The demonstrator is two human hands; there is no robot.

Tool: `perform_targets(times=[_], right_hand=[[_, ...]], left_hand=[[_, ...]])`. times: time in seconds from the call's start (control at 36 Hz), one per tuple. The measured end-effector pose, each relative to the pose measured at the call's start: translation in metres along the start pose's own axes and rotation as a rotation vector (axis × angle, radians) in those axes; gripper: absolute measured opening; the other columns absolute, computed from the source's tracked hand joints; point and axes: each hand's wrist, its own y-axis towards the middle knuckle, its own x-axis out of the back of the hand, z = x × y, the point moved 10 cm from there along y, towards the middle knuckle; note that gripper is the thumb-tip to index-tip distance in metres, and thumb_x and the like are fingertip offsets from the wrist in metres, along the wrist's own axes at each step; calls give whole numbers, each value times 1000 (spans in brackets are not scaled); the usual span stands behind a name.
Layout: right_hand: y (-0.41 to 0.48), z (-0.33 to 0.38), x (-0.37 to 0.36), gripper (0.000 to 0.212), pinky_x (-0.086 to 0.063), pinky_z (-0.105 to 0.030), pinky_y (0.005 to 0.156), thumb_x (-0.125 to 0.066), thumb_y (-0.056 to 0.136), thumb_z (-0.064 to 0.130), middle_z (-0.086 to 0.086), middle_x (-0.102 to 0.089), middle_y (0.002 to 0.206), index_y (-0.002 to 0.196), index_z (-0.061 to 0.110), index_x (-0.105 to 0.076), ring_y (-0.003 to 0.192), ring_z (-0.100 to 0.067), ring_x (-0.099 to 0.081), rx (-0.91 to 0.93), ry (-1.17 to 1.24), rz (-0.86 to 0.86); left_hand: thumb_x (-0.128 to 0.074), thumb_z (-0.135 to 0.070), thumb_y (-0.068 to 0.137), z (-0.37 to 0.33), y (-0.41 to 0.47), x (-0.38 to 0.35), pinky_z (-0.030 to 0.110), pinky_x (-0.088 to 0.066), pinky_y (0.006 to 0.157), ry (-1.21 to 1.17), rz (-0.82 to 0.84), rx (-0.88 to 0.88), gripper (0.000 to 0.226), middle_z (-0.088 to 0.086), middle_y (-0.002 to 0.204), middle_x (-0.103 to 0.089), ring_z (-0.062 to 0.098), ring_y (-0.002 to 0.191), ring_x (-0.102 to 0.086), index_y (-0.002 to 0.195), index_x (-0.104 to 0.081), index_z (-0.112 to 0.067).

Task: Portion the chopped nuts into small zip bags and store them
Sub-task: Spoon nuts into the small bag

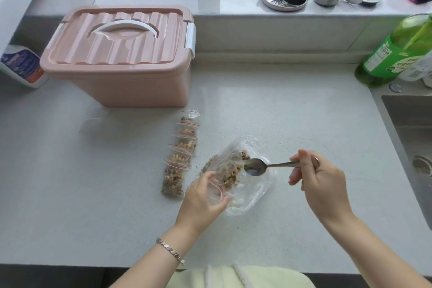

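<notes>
My left hand comes in from the near edge of the pale grey worktop, wrist bent. Its fingers and thumb curl round a small clear zip bag with a red seal line, which touches the near left side of the large clear plastic bag. The chopped nuts lie heaped in that large bag, mid-worktop. My right hand reaches in from the near right and pinches the handle of a silver metal spoon between thumb and curled fingers. The spoon lies level, its bowl empty over the nuts. A row of filled small bags overlaps just left, with the pink lidded plastic box beyond it toward the far left.
</notes>
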Motion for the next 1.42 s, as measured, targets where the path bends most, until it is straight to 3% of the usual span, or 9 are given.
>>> perform_targets(times=[0.19,0.33,0.61,0.69,0.83,0.97,1.11,1.25,1.42], right_hand=[[-4,-45,-27,28,-42,-10,47,-42,96,25,-6,-65,60,78,16,-62,51,-2,-58,-171,69,36],[-11,-66,-46,28,-46,-17,47,-42,96,25,-6,-65,59,79,16,-62,56,-15,-63,-291,214,57],[-20,-81,-68,27,-47,-16,44,-42,97,24,-2,-64,53,83,9,-60,53,-13,-65,-454,375,122],[-21,-83,-69,28,-47,-16,44,-41,97,23,-3,-65,54,83,9,-60,52,-13,-65,-486,409,140],[-26,-88,-72,27,-49,-16,45,-41,97,23,-5,-66,56,85,9,-60,53,-13,-66,-506,434,150],[-32,-86,-89,24,-52,-17,51,-41,97,22,-6,-68,63,88,10,-61,58,-13,-68,-530,465,216],[-41,-102,-95,29,-54,-18,53,-39,98,26,-8,-69,67,91,9,-61,60,-14,-69,-707,551,222],[-44,-112,-83,34,-53,-18,53,-39,97,32,-7,-69,67,91,9,-62,58,-12,-68,-787,575,211],[-38,-112,-55,37,-50,-18,52,-38,97,35,-4,-66,60,88,9,-63,53,-11,-66,-756,545,174]], left_hand=[[-73,-33,74,14,-1,4,19,-36,83,-90,-29,104,52,-8,88,-46,12,92,-50,107,-33,-27],[-74,-27,74,17,1,-4,22,-37,89,-68,27,102,55,-8,90,-40,15,95,-47,103,-27,-22],[-74,-24,76,26,-2,-18,8,-26,90,-48,170,136,68,-6,118,-32,5,113,-34,118,-21,-23],[-75,-21,75,32,-3,-11,11,-29,89,-115,103,196,66,-8,114,-43,6,109,-42,124,-31,-23],[-75,-20,75,32,-4,-6,9,-31,81,-181,49,215,44,-13,108,-52,4,103,-46,110,-48,-28],[-74,-26,75,27,-7,-3,18,-34,87,-191,21,207,43,-9,112,-53,9,109,-47,107,-46,-33],[-74,-29,75,21,-10,18,26,-37,95,-252,-90,242,48,-9,116,-55,11,114,-46,107,-41,-42],[-67,-2,79,-10,-16,51,0,-40,73,-451,-252,193,42,3,103,-59,-18,91,-48,106,-45,-25],[-58,18,74,-46,-18,63,-2,-39,69,-513,-290,68,46,2,91,-59,-14,84,-53,97,-44,-19]])
